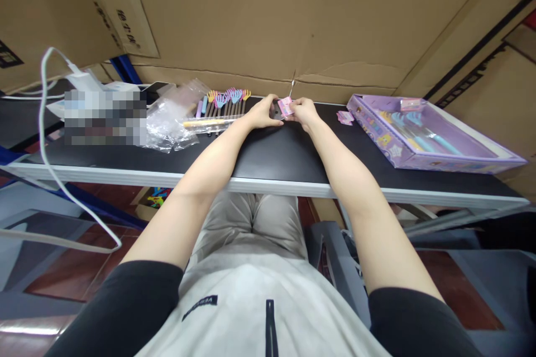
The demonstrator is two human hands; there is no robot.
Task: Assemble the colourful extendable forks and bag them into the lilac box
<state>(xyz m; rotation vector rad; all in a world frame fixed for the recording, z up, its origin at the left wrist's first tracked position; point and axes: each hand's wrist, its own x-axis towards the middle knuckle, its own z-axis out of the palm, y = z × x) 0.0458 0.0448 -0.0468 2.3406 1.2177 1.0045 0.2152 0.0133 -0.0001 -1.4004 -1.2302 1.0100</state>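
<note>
Above the black shelf board, my right hand (305, 112) pinches a small pink printed card (285, 106) by its right side. My left hand (263, 114) faces it from the left, thumb and fingers closed around the edge of what looks like clear plastic beside the card. A clear plastic sleeve (221, 121) with a yellow stick in it stretches leftward from beneath my left wrist. Behind that sleeve lies a row of small back scratchers (228, 99) with yellow, pink, blue and purple claw heads; my left forearm and the sleeve hide their lower ends.
To the right stands an open purple display box (391, 156) holding several back scratchers in sleeves. Pink cards (345, 117) lie beside it. Crumpled plastic bags (171, 122) and a white cable (42, 100) occupy the left. Cardboard (259, 17) walls the back.
</note>
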